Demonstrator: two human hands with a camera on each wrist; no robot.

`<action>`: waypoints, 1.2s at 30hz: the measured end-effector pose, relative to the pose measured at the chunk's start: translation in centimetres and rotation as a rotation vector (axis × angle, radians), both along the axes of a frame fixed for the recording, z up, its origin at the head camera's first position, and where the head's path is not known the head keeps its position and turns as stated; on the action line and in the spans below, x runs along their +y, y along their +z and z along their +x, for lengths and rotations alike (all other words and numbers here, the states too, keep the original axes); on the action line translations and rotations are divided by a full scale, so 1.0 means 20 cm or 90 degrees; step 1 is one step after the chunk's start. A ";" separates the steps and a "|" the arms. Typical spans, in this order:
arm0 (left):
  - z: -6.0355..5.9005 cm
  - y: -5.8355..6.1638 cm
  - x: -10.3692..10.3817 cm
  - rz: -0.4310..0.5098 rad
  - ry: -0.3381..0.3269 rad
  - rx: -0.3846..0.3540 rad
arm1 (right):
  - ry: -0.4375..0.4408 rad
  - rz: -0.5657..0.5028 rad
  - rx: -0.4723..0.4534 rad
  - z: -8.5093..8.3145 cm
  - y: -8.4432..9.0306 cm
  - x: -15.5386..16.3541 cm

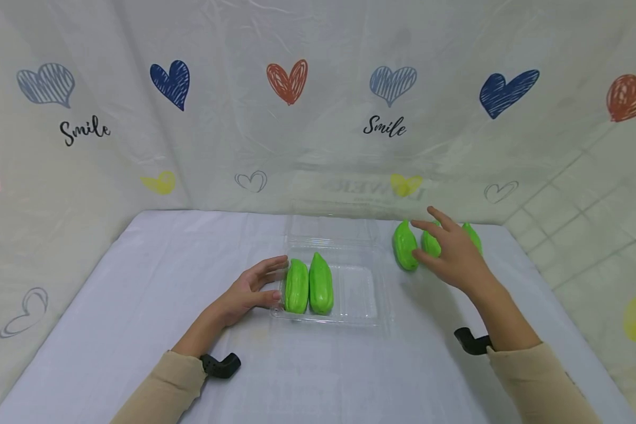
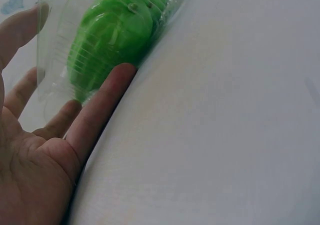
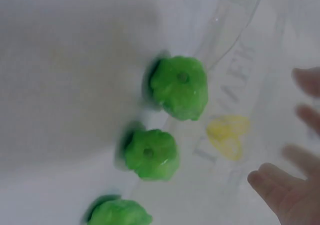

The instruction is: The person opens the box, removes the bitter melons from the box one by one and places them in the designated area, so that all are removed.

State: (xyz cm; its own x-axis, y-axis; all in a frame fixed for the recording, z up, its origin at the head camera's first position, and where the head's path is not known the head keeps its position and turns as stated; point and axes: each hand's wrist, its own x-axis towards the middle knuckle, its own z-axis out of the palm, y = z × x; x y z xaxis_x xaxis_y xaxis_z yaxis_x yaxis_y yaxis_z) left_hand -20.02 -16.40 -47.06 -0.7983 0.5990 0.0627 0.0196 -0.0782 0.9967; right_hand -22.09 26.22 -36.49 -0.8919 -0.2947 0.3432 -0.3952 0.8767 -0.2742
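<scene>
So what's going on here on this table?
A person is at a table with a clear plastic box and some green vegetables. Their left hand touches the box's left side, where two vegetables lie, leaving the right part bare. Their right hand, fingers spread and holding nothing, is near three more vegetables to the right of the box.

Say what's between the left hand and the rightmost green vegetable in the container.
In the head view: the left wall of the clear container, then the other green vegetable.
</scene>
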 end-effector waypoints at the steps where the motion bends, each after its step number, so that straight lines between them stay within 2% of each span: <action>1: 0.00 -0.01 0.00 0.002 0.003 0.000 | 0.004 0.001 0.002 0.00 0.00 -0.01; 6: -0.01 -0.04 0.00 0.002 0.007 0.010 | 0.023 0.007 0.004 0.02 -0.01 -0.08; 19: -0.02 -0.04 0.00 0.006 0.001 0.003 | 0.069 -0.005 0.000 0.06 -0.05 -0.22; 25: -0.02 -0.05 0.00 -0.004 -0.002 0.014 | 0.087 -0.015 -0.002 0.09 -0.05 -0.27; 31: -0.01 -0.02 0.00 -0.001 -0.002 0.010 | 0.106 -0.002 0.010 0.11 -0.06 -0.32; 36: 0.02 0.04 0.01 0.000 -0.002 0.009 | 0.134 0.000 0.012 0.12 -0.07 -0.38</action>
